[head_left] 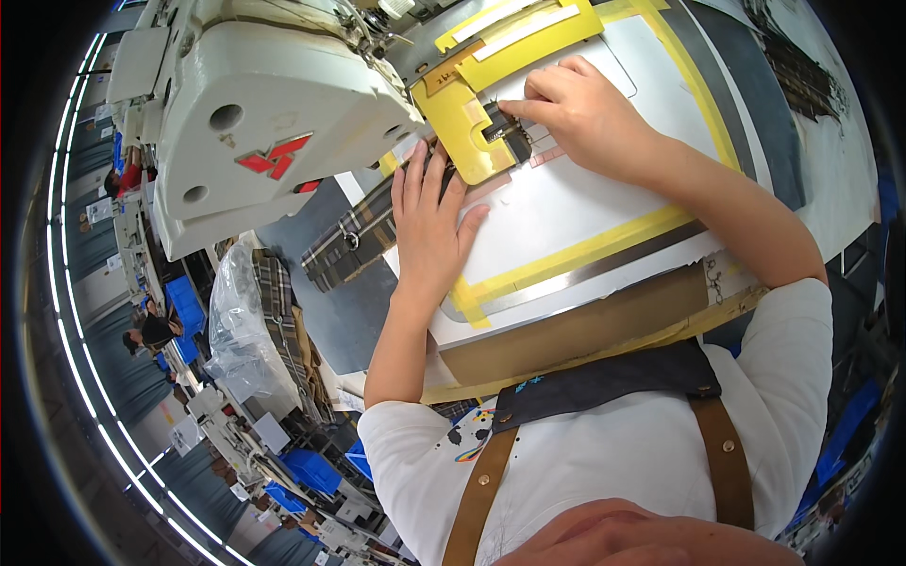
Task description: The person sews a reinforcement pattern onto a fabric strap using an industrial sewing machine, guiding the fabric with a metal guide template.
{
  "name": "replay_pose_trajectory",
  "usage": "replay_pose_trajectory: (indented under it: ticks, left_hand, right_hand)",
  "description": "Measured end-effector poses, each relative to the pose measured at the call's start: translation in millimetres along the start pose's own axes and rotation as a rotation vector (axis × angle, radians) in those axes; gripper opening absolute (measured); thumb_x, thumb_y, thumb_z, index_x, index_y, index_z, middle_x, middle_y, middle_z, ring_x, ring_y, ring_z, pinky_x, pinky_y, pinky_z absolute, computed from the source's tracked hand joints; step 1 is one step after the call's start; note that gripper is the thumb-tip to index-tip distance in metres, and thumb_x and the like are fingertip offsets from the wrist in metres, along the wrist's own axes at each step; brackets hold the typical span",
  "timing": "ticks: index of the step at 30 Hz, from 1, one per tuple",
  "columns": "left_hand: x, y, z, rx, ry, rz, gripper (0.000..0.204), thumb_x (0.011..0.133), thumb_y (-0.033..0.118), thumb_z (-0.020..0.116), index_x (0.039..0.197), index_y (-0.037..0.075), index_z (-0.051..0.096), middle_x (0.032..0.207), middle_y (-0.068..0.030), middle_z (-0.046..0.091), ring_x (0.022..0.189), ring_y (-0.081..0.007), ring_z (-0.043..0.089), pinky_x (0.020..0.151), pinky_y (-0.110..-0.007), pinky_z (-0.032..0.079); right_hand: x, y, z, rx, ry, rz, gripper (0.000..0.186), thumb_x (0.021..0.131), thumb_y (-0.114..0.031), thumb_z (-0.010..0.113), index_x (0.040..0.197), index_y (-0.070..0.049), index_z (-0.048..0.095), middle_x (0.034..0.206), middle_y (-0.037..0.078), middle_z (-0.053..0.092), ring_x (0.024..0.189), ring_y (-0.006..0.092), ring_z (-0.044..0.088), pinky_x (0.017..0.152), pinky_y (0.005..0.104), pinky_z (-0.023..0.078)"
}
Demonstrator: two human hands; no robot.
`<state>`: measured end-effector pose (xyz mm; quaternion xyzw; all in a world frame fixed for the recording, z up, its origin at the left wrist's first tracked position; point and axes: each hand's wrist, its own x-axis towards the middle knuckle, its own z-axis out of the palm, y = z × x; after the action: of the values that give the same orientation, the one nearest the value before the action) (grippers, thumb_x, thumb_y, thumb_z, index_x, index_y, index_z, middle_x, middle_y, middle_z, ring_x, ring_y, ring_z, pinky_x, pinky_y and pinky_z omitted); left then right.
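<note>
My left hand (434,219) lies palm down with its fingers spread over a dark plaid fabric piece (344,243). That piece has a small metal ring on it and runs under the fingertips toward a yellow template (464,127). Reaching in from the right, my right hand (590,121) has its index fingertip at a small dark plaid part (514,140) in the template's notch. The other right fingers are curled and the thumb is hidden, so whatever they may hold does not show. Beneath everything is a white sheet (566,212) edged with yellow tape.
A large white sewing machine head (274,113) stands close on the left of my left hand. A clear plastic bag (241,325) and more plaid fabric (276,307) are at the table's left side. Blue bins (311,470) and other people at workstations appear farther left.
</note>
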<state>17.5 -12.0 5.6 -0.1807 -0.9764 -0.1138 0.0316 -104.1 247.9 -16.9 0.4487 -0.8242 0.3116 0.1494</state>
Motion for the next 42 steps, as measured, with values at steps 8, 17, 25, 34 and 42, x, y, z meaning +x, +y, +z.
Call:
replay_pose_trajectory:
  ticks: [8,17,25,34,42]
  left_hand:
    - [-0.8,-1.0,3.1,0.017,0.023,-0.001,0.052,0.1,0.041,0.064,0.138,0.005,0.064,0.161,-0.0153,0.046,0.155,-0.038,0.032,0.125,-0.058,0.021]
    - [0.3,0.9,1.5,-0.006,0.026,-0.01,0.051,0.102,0.041,0.062,0.137,0.005,0.064,0.161,-0.0154,0.046,0.155,-0.0382,0.031,0.126,-0.058,0.02]
    - [1.2,2.2,1.8,-0.003,0.041,-0.004,0.05,0.1,0.04,0.064,0.136,0.004,0.065,0.159,-0.0161,0.048,0.154,-0.039,0.033,0.125,-0.058,0.022]
    - [-1.5,-1.2,3.0,-0.049,0.068,0.009,0.044,0.098,0.035,0.068,0.132,0.006,0.067,0.158,-0.0159,0.048,0.153,-0.0393,0.034,0.125,-0.059,0.023]
    - [-4.7,-2.1,2.0,-0.074,0.07,0.024,0.032,0.093,0.028,0.073,0.124,0.018,0.073,0.156,-0.0156,0.049,0.152,-0.0396,0.037,0.125,-0.062,0.021]
  right_hand:
    - [0.9,4.0,-5.2,0.157,-0.005,0.106,0.03,0.089,0.004,0.066,0.115,-0.006,0.077,0.092,0.005,0.063,0.092,0.0249,0.06,0.094,0.0375,0.045]
    - [0.5,4.4,-4.5,0.152,-0.029,0.115,0.034,0.088,0.008,0.065,0.118,-0.006,0.077,0.092,0.007,0.062,0.093,0.0265,0.058,0.093,0.0378,0.046]
    - [-0.6,5.6,0.0,0.082,-0.012,0.066,0.037,0.083,-0.001,0.076,0.119,-0.008,0.077,0.092,0.004,0.062,0.09,0.0252,0.058,0.091,0.0362,0.047]
    - [1.1,-0.5,-1.7,-0.09,-0.036,-0.005,0.043,0.075,-0.009,0.08,0.117,-0.009,0.078,0.094,0.004,0.065,0.093,0.0246,0.06,0.094,0.0352,0.048]
    - [3.0,-2.2,-7.0,-0.083,-0.038,-0.037,0.041,0.079,-0.021,0.087,0.117,-0.009,0.079,0.095,0.003,0.066,0.095,0.0209,0.064,0.096,0.0356,0.047]
